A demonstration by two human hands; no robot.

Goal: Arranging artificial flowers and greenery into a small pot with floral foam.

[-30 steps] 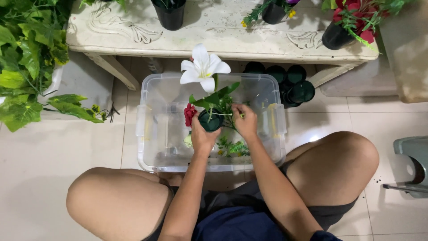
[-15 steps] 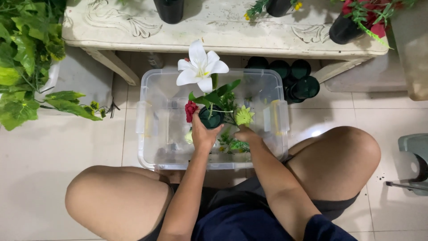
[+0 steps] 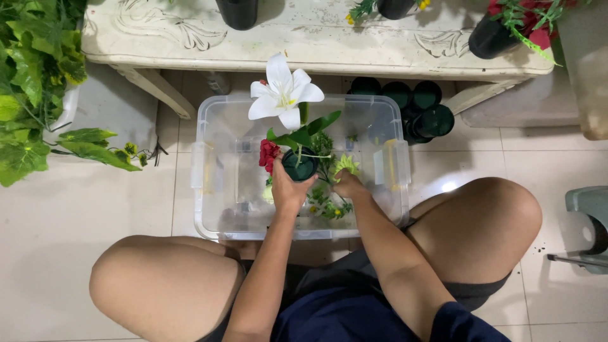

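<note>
Both hands are kept above a clear plastic box (image 3: 215,190) on the tiled floor. By the left hand (image 3: 288,190) a small dark pot (image 3: 299,166) is gripped from the near side, the fingers closed around it. In the pot a white lily (image 3: 283,94), green leaves and a red flower (image 3: 268,154) are held upright, over the middle of the box. The right hand (image 3: 348,185) is closed on the stem of a pale green flower (image 3: 346,164), just right of the pot. Loose greenery is seen on the box bottom below. Little room is left at the far edge, where a white table (image 3: 316,44) overhangs the box. Dark empty pots (image 3: 418,107) are stacked at the far right corner. The bent knees are placed close to the near rim.
</note>
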